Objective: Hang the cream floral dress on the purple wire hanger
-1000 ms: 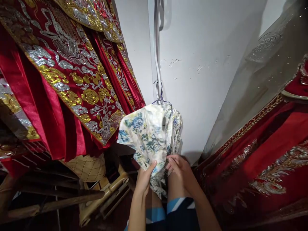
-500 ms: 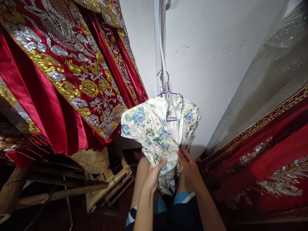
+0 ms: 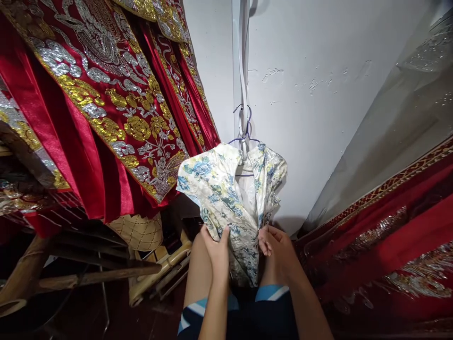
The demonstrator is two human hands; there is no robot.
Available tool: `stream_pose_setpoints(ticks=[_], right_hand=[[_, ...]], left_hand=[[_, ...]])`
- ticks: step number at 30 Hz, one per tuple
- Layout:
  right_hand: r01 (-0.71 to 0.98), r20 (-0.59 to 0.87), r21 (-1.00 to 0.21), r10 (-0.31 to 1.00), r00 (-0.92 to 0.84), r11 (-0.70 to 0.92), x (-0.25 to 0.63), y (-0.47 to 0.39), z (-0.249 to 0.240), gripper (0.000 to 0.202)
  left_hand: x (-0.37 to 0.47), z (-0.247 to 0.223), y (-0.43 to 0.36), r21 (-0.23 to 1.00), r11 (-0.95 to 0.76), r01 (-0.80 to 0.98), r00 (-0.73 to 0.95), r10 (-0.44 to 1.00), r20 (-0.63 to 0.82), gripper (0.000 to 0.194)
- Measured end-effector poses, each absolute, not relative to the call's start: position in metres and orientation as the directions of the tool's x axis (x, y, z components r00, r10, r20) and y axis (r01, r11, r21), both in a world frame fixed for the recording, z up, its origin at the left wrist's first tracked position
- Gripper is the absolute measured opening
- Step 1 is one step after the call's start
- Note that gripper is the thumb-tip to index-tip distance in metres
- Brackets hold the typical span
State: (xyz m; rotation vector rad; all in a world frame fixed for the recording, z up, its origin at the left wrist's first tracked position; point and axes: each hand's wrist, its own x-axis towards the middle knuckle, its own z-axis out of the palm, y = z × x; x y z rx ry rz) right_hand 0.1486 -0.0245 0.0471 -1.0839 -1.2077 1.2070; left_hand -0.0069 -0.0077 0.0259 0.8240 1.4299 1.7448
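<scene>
A white short-sleeved dress point(image 3: 226, 203) with blue, green and yellow flowers hangs in front of me on a thin purple hanger point(image 3: 249, 125). Its front is parted at the neck, so the pale inside shows. My left hand point(image 3: 215, 243) grips the dress at its left side, thumb on the front and fingers behind the edge. On the other side, my right hand point(image 3: 274, 241) pinches the front edge near the waist, with the fingers curled. The lower end of the dress hangs down between my knees.
The hanger hooks onto a white strap point(image 3: 242, 71) along the pale wall point(image 3: 304, 118). Red costumes with gold and silver sequins point(image 3: 138, 127) hang at left, above a bamboo frame point(image 3: 170, 262) and a woven basket point(image 3: 141, 231). Plastic-covered red garments point(image 3: 399, 236) stand at right.
My left hand has shifted left and up from the middle of the dress to its side. My right hand stays at the front edge, slightly lower. The neck opening looks wider.
</scene>
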Motion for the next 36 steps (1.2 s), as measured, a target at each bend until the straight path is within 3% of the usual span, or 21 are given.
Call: stream_pose_setpoints(ticks=[2,5,8,11,14,17,22,27,32,34,36], right_hand=[[-0.055,0.068,-0.996,0.997,-0.045,0.066,0.143,-0.026,0.047,0.036],[-0.025,0.066,-0.998,0.996,-0.063,0.065,0.135,-0.028,0.049,0.035],[-0.084,0.059,-0.995,0.996,-0.072,0.052,0.131,-0.025,0.053,0.036],[-0.165,0.067,-0.984,0.997,-0.034,0.061,0.132,-0.015,0.064,0.035],[-0.221,0.089,-0.971,0.996,0.019,0.091,0.14,0.002,0.085,0.033],[-0.323,0.104,-0.94,0.994,0.045,0.113,0.154,0.028,0.115,0.028],[-0.485,0.139,-0.869,0.989,-0.051,0.097,0.17,0.073,0.175,0.022],[-0.432,0.258,-0.873,0.966,-0.018,0.225,0.154,0.082,0.2,0.021],[-0.257,0.317,-0.917,0.948,-0.008,0.305,0.137,0.068,0.183,0.02],[-0.246,0.325,-0.916,0.946,0.005,0.316,0.136,0.065,0.178,0.018],[-0.253,0.352,-0.904,0.936,0.011,0.343,0.137,0.064,0.177,0.016]], left_hand=[[-0.001,0.017,-0.012,0.945,-0.271,0.184,-0.651,0.686,0.324,0.067],[0.015,0.004,-0.019,0.8,-0.432,0.417,-0.465,0.655,0.596,0.038],[0.031,0.003,-0.019,0.826,-0.464,0.32,-0.244,0.802,0.545,0.014],[0.04,0.016,-0.009,0.867,-0.449,0.215,-0.147,0.863,0.483,0.016],[0.042,0.031,0.001,0.837,-0.513,0.19,-0.074,0.843,0.533,0.016],[0.038,0.029,0.004,0.795,-0.562,0.227,-0.01,0.815,0.579,0.015],[0.021,-0.016,-0.002,0.756,-0.562,0.336,0.079,0.816,0.572,0.016],[-0.001,-0.033,0.008,0.729,-0.552,0.404,0.114,0.821,0.559,0.018],[-0.008,0.048,0.035,0.774,-0.567,0.282,-0.07,0.792,0.606,0.022],[-0.005,0.097,0.048,0.675,-0.683,0.278,-0.13,0.67,0.731,0.031],[-0.001,0.138,0.06,0.55,-0.761,0.344,-0.072,0.563,0.823,0.035]])
